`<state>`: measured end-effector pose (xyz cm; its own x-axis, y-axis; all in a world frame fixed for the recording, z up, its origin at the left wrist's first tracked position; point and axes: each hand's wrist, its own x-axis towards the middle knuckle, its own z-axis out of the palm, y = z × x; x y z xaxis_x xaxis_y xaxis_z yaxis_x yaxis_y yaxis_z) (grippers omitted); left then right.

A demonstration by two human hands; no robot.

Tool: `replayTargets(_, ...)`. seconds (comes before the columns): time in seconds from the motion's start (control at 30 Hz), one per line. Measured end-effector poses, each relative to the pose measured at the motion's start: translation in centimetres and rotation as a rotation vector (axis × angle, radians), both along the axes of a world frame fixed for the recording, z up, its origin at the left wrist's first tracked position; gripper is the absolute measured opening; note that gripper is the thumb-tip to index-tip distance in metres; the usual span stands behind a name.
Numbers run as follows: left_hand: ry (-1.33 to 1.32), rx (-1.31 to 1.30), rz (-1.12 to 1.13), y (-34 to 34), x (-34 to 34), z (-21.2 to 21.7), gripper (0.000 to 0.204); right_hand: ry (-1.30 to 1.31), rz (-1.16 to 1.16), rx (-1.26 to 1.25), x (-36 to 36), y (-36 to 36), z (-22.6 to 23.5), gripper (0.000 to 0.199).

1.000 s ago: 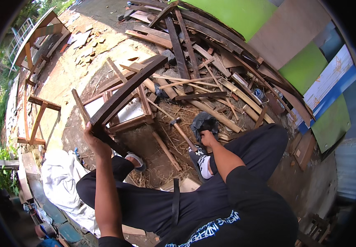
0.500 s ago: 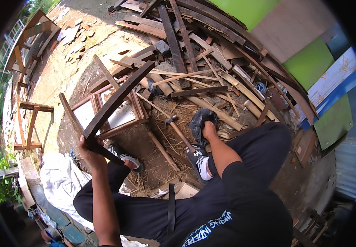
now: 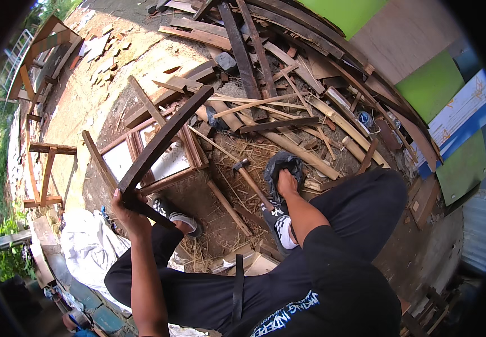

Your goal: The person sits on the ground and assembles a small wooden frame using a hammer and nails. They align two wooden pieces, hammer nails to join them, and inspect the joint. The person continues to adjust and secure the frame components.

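Note:
My left hand (image 3: 130,212) is closed around the lower joint of a dark wooden frame (image 3: 164,143) made of joined bars. The frame is tilted up, one long bar slanting away to the upper right. My right hand (image 3: 288,184) reaches into the mouth of a black plastic bag (image 3: 275,167) on the ground by my right foot. The bag hides its fingers and whatever they touch. Just left of the bag, a hammer (image 3: 254,184) with a wooden handle leans, head up, against my right shoe (image 3: 275,219).
Behind the held frame lies a brown wooden panel (image 3: 198,149) with white insets. Scrap planks (image 3: 288,137) are heaped at the far right. A small wooden frame (image 3: 46,174) stands at left, and white cloth (image 3: 88,241) lies near my left knee. Straw and offcuts litter the ground.
The whole view has shifted slightly to the right and down. My left hand keeps its hold on the wooden frame, and my right hand stays in the bag's mouth.

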<state>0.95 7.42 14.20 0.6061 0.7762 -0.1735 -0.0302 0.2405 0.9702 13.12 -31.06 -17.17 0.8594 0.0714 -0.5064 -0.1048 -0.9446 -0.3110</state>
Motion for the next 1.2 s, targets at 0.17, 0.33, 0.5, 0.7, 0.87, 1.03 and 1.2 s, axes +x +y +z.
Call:
replayTargets(0.17,-0.031,-0.027,0.007,-0.1,0.5,0.1,0.040,0.073,-0.209,0.014,0.8,-1.6,0.7,0.020)
replayTargets(0.33,-0.060,-0.014,-0.037,-0.8,1.0,0.7,0.042,0.258,-0.573,0.468,1.8,-3.8,1.9,0.023)
replayTargets(0.5,-0.094,-0.019,-0.090,-1.2,1.4,1.3,0.042,0.549,-0.908,0.732,2.1,-5.0,3.8,0.024)
replayTargets(0.7,-0.103,-0.035,-0.083,-1.1,1.8,1.1,0.041,0.619,-0.837,0.910,1.4,-6.8,4.3,0.024)
replayTargets(0.87,-0.068,0.008,-0.083,-2.4,2.3,2.8,0.044,0.639,-0.845,0.993,1.2,-7.2,4.4,0.023)
replayTargets(1.03,-0.076,0.031,-0.102,-2.5,2.1,3.0,0.045,0.661,-0.847,1.034,1.5,-7.2,4.4,0.025)
replayTargets(1.2,-0.098,0.051,-0.127,-1.7,1.5,2.5,0.044,0.724,-0.896,1.053,1.6,-6.3,6.1,0.031)
